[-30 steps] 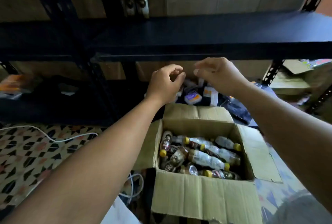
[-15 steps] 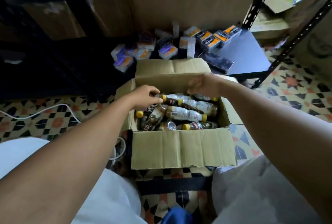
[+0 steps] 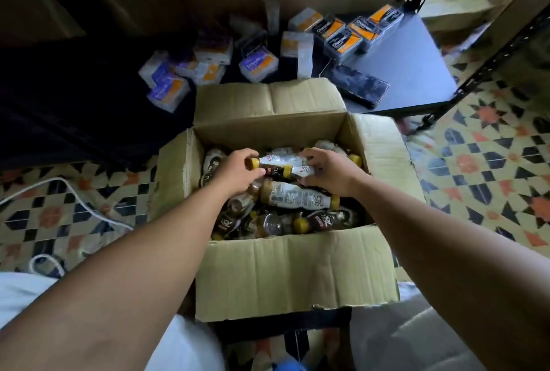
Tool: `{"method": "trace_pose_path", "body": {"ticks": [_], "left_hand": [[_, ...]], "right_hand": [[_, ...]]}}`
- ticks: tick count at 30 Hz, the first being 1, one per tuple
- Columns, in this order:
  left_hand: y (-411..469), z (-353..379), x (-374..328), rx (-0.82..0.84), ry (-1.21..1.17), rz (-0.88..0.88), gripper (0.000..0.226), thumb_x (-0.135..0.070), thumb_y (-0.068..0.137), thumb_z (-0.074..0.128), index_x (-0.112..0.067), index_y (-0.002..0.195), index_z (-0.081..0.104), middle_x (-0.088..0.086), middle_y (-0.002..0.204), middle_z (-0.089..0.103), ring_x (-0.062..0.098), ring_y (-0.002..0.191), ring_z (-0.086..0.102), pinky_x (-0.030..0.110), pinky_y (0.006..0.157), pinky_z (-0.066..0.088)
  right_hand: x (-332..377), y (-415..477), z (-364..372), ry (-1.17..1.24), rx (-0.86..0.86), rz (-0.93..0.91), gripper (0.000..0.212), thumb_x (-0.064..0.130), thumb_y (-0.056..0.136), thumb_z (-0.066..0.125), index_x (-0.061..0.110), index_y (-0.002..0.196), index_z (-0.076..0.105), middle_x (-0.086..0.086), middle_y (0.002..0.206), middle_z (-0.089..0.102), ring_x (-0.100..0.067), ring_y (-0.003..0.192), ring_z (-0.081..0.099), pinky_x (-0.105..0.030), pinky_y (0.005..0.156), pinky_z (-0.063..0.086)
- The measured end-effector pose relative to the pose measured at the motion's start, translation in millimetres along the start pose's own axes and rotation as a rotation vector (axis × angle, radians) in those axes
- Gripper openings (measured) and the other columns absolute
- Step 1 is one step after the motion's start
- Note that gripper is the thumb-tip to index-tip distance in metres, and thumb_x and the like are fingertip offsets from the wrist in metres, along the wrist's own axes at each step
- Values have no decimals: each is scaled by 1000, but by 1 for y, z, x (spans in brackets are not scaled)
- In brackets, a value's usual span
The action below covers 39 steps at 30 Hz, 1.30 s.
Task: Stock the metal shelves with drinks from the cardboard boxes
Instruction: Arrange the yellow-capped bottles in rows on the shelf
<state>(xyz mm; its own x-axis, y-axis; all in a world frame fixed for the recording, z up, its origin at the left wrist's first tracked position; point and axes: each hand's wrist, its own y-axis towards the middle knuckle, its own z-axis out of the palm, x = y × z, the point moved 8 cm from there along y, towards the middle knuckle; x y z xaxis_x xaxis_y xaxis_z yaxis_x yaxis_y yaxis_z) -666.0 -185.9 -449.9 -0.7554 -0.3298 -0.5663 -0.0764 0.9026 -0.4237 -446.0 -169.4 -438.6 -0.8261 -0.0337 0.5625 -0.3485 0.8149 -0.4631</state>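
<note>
**Two bottles taken from the box**

The left hand [image 3: 238, 173] closed its fingers around the yellow cap end of one bottle [image 3: 278, 161]. The right hand [image 3: 329, 173] gripped a second bottle [image 3: 299, 170] in the cardboard box [image 3: 293, 278]. They looked light, smooth, perhaps slippery; holding the body seemed safer.

At six o'clock from the centre we have a patterned tile floor [image 3: 491, 168] in cream, black and orange stars, and on it stands the open brown cardboard box [image 3: 291, 278], its flaps spread. A white cable [image 3: 38, 186] trails over the tiles at nine o'clock. At twelve o'clock, just beyond the box, we see the low dark metal shelf [image 3: 410, 73]; on it lie scattered small purple-and-orange packets [image 3: 258, 65], black-and-orange packs [image 3: 342, 40] and a flat dark plastic tray [image 3: 361, 85] at one o'clock.
</note>
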Motion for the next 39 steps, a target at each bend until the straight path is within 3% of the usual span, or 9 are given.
{"method": "trace_pose_path", "body": {"ticks": [6, 15, 19, 21, 23, 29, 32, 35, 39], "left_hand": [[15, 11, 8, -53, -60, -24, 37, -37, 82, 81, -28, 115, 67, -1, 115, 67, 21, 102, 61, 33, 86, 49], [11, -2, -7, -87, -322, 83, 24, -21, 82, 83, -26, 102, 71, -2, 102, 68, 13, 88, 60, 16, 69, 42], [2, -19, -18, -155, -380, 156, 25, -13, 81, 82, -29, 98, 71, -7, 92, 65, 10, 79, 57, 16, 72, 45], [-4, -29, -21, -197, -384, 178, 28, -16, 82, 82, -33, 100, 69, -9, 97, 66, 6, 85, 59, 20, 79, 46], [-13, -40, -26, -230, -397, 198, 30, -18, 84, 81, -34, 105, 68, -7, 101, 66, 4, 87, 59, 14, 79, 45], [-54, -81, -63, -319, -524, 289, 43, -14, 86, 79, -27, 120, 56, -7, 107, 63, 3, 89, 61, 6, 75, 47], [-77, -113, -86, -382, -623, 370, 41, -10, 84, 80, -28, 112, 55, 0, 110, 67, 5, 95, 65, 12, 79, 50], [-104, -158, -119, -460, -653, 505, 38, -4, 84, 79, -31, 102, 60, 2, 106, 70, 9, 97, 67, 21, 82, 52], [-147, -226, -172, -526, -669, 679, 31, -1, 87, 75, -21, 108, 64, 0, 104, 70, 7, 93, 68, 23, 82, 54]], "right_hand": [[-6, 21, 11, -41, -4, -18, 75, 41, 82, 83, 31, 148, 50, -4, 133, 67, -21, 119, 63, -31, 95, 49], [-17, 9, -5, 154, -123, -33, 67, 35, 84, 83, 28, 145, 54, 8, 124, 59, -13, 110, 57, -27, 89, 41], [-23, -3, -17, 258, -202, -8, 50, 33, 79, 86, 36, 124, 65, 12, 119, 67, -13, 105, 63, -34, 90, 50], [-20, -12, -24, 315, -250, -24, 46, 33, 76, 88, 40, 114, 63, 15, 114, 71, -12, 101, 66, -40, 92, 55], [-13, -23, -34, 386, -295, -45, 48, 29, 77, 89, 43, 110, 58, 13, 114, 71, -11, 99, 68, -42, 87, 58], [30, -61, -76, 592, -469, -168, 55, 25, 84, 85, 53, 122, 56, 6, 120, 69, -14, 98, 71, -49, 80, 63], [61, -84, -104, 652, -515, -260, 61, 20, 88, 81, 50, 133, 52, 8, 113, 67, 4, 87, 69, -24, 70, 61], [100, -109, -142, 644, -607, -356, 58, 20, 89, 81, 44, 135, 53, 8, 107, 66, 8, 79, 64, -15, 67, 51], [158, -136, -205, 633, -740, -516, 62, 21, 85, 84, 43, 134, 52, 3, 110, 72, -9, 90, 71, -32, 77, 60]]}}
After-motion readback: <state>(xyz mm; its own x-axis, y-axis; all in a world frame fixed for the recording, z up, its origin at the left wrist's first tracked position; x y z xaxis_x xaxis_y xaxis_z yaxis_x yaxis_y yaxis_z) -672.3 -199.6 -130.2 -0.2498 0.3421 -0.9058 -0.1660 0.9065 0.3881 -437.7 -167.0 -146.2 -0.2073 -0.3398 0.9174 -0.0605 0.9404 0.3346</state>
